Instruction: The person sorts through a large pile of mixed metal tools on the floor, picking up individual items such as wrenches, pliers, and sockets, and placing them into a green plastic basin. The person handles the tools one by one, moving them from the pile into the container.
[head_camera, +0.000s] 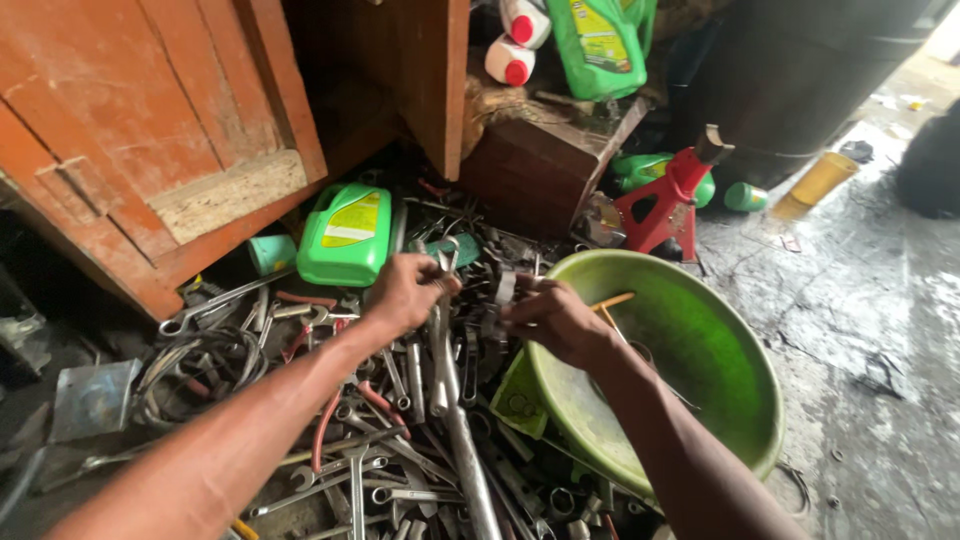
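Over the heap of grey steel spanners (400, 440) left of the wide green plastic basin (700, 350), our left hand (405, 295) fingers grasp a long steel wrench (440, 350), our right hand (555, 320) pinches a small metal piece (505, 288), and either could slip into the clutter.

A worn red-brown wooden cabinet (150, 130) filled the upper left. Right of it, the concrete floor (870, 330) lay grey, stained and wet-looking, catching daylight from the upper right corner, while a large dark drum (800, 70) stood beyond in shadow.
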